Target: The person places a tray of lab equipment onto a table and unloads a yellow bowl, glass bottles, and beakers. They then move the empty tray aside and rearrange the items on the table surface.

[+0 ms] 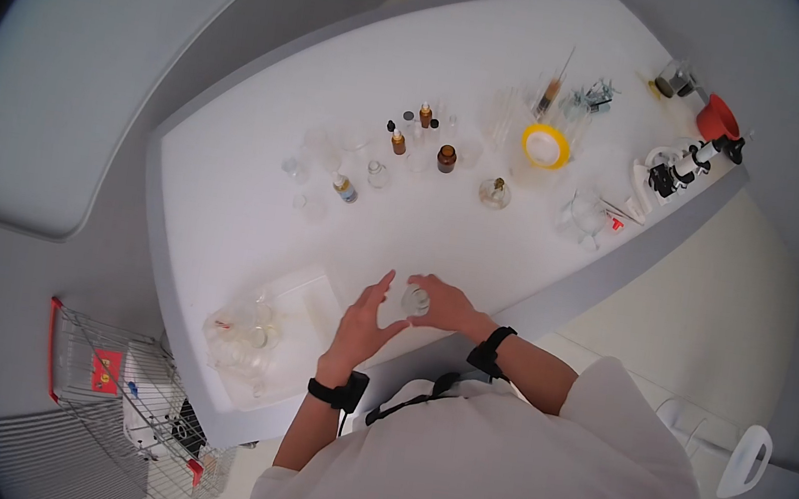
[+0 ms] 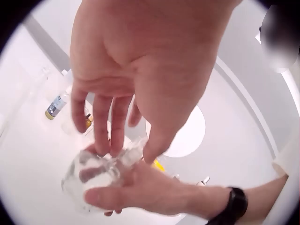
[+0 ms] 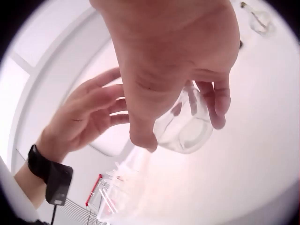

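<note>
Bottle [image 1: 416, 301] of clear glass in right grip [image 1: 447, 306], left grip [image 1: 364, 326] wide just beside it.
Right grip holds the bottle, thumb and fingers round its body, above the near part of the counter [image 1: 252, 220]; left grip has thumb and fingers spread, palm turned toward the bottle, can't tell if fingertips touch its neck. White tray [image 1: 319, 310] with clear glassware [image 1: 252, 336] on left grip's outer side. Beyond both grips: brown bottle [image 1: 447, 158], labelled bottle [image 1: 345, 189], stoppered round flask [image 1: 494, 194]. Past right grip, farther out: yellow-rimmed container [image 1: 563, 155]; off to its right, microscope [image 1: 677, 175] and red bowl [image 1: 717, 120]. Black strap on each wrist, just behind each grip.
</note>
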Demonstrator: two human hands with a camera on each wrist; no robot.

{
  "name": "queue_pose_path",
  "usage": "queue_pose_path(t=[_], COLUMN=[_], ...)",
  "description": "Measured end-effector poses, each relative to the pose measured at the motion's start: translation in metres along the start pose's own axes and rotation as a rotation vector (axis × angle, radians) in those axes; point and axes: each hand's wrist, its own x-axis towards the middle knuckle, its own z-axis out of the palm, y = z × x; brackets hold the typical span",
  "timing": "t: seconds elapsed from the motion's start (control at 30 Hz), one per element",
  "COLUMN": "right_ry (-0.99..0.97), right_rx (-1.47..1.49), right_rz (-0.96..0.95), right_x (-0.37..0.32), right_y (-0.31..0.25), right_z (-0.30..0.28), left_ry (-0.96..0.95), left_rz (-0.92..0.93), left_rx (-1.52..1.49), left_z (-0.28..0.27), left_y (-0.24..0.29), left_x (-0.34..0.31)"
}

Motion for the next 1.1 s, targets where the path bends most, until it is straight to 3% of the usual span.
queue_pose_path(t=[0.03,0.07,0.13,0.33,0.43,0.53,0.6,0.7,0.8,0.87,1.03,1.1], right_ry=[0.127,0.119,0.389,0.529,0.567,0.554,0.736,0.572,0.499,0.315,0.179,0.126], right_rx=[0.009,0.003,-0.008,-0.041,-0.069,-0.040,-0.128,0.081,-0.054,-0.044,-0.013,0.034], right_rz=[0.037,0.029,0.285,0.386,0.467,0.417,0.181,0.294,0.222,0.302,0.246,0.287], right_x=[0.001,0.008,0.031,0.117,0.146,0.142,0.125,0.068,0.012,-0.016,-0.042,-0.045], right_y=[0.017,0.026,0.040,0.075,0.127,0.145,0.157,0.124,0.112,0.093,0.098,0.086], right_z=[0.002,-0.001,-0.014,-0.054,-0.044,-0.038,-0.021,-0.010,0.008,0.007,0.001,-0.009], left_ry=[0.014,0.020,0.120,0.301,0.335,0.347,0.303,0.186,0.163,-0.023,-0.041,-0.023], left_rz=[0.014,-0.047,-0.138,-0.462,-0.546,-0.567,-0.545,-0.633,-0.709,-0.967,-0.973,-0.868], left_rx=[0.049,0.021,0.034,0.109,0.091,0.061,0.073,0.158,0.355,0.423,0.425,0.415], left_z=[-0.005,-0.012,-0.029,-0.077,-0.078,-0.069,-0.056,-0.042,-0.020,-0.018,-0.015,-0.031], left_y=[-0.003,-0.015,-0.036,-0.083,-0.093,-0.108,-0.116,-0.124,-0.149,-0.152,-0.186,-0.186], left_x=[-0.004,-0.011,-0.030,-0.112,-0.143,-0.165,-0.167,-0.148,-0.112,-0.081,-0.064,-0.068])
